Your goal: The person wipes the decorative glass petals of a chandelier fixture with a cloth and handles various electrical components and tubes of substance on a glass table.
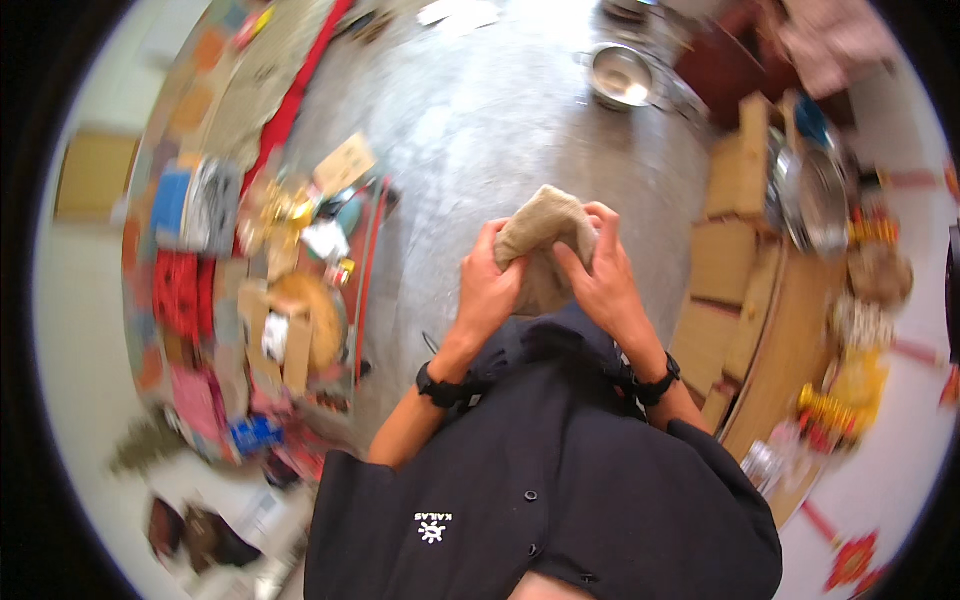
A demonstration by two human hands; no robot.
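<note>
A folded beige cloth is held up in front of my body, above the grey floor. My left hand grips its left side, with the thumb toward me. On the other side my right hand holds the cloth between thumb and fingers, and part of the cloth hangs down between the two hands. The fingers behind the cloth are partly hidden. Dark bands circle both wrists.
A metal pot stands on the concrete floor ahead. To the right runs a wooden cabinet with metal basins on it. At left, a low table with a red edge bears a round basket and packages.
</note>
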